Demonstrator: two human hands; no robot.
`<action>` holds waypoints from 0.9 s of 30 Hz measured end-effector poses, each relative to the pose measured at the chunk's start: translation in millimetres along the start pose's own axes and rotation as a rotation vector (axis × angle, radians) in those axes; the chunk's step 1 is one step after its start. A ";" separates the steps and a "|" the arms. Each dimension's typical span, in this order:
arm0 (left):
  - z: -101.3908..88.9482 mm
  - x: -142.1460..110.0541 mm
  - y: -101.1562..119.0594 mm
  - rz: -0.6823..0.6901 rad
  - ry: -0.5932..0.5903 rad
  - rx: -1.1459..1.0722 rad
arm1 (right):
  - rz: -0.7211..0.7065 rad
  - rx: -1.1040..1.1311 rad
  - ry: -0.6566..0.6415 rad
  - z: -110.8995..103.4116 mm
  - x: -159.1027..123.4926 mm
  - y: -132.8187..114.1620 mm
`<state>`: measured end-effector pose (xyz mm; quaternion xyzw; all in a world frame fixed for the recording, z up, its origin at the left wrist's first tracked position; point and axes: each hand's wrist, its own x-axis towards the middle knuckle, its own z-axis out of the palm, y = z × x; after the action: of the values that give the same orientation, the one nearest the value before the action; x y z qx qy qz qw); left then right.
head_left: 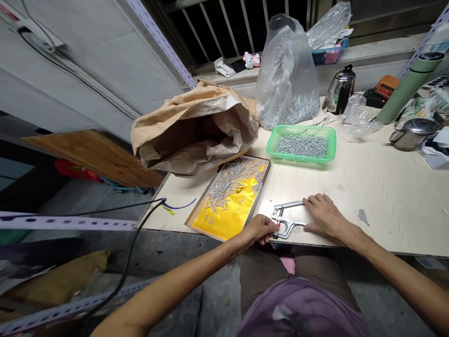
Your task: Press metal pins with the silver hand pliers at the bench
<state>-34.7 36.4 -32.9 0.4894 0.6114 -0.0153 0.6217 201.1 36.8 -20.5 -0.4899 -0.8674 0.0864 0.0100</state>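
Silver hand pliers (288, 226) with a C-shaped jaw, a spring and a bit of red lie near the table's front edge. My right hand (324, 213) is closed around the ends of both handles, which stand apart. At the jaw, my left hand (261, 228) has its fingers pinched together; whatever they hold is too small to make out. Just left of that hand is a shallow tray (253, 206) with a yellow cloth lining (224, 224). Many small silver metal pins (235, 180) are scattered over the lining, mostly toward the far end.
A green plastic basket (301, 160) holds more metal pins. Behind it stands a clear plastic bag (287, 70) with metal pieces inside. An open brown paper sack (168, 112) lies at the tray's far end. A kettle (339, 89), green flask (407, 89) and metal mug (412, 133) stand right.
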 end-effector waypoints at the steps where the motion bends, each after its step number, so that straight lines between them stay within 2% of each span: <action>1: 0.5 -0.5 -0.8 0.000 0.007 -0.005 | 0.001 -0.001 0.008 1.2 -0.9 -0.5; 4: -0.2 -5.8 -3.0 0.005 0.013 0.009 | 0.003 0.004 0.042 4.2 -3.4 -2.5; 6: -1.3 -12.9 -3.2 0.053 0.067 0.131 | 0.001 0.016 0.060 5.5 -5.0 -3.9; 8: 0.1 -20.1 -1.8 0.212 0.241 0.350 | 0.000 0.025 0.064 6.8 -6.2 -5.1; 10: 6.2 -22.8 1.4 0.448 0.422 0.572 | 0.001 0.030 0.058 8.4 -6.6 -6.4; 12: 16.9 -17.8 6.2 0.665 0.475 0.738 | 0.008 0.036 0.048 9.5 -6.5 -8.7; 15: 34.8 0.7 14.5 0.884 0.434 0.864 | 0.046 0.056 0.019 7.2 -7.7 -14.3; 17: 42.1 13.8 19.8 0.933 0.408 0.880 | 0.079 0.085 -0.008 2.9 -10.0 -17.5; 21: 40.5 31.3 28.9 0.867 0.268 0.931 | 0.071 0.145 -0.057 -6.7 -16.2 -15.9; 24: 34.2 35.6 35.2 0.835 0.226 0.968 | 0.087 0.119 -0.060 -12.4 -21.5 -14.1; 27: 32.7 37.0 37.2 0.864 0.205 0.969 | 0.061 0.007 -0.046 -15.2 -26.2 -17.7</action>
<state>21.9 56.7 -47.1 0.9144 0.3400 0.0086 0.2196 201.2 7.7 -0.9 -0.5140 -0.8518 0.1010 -0.0106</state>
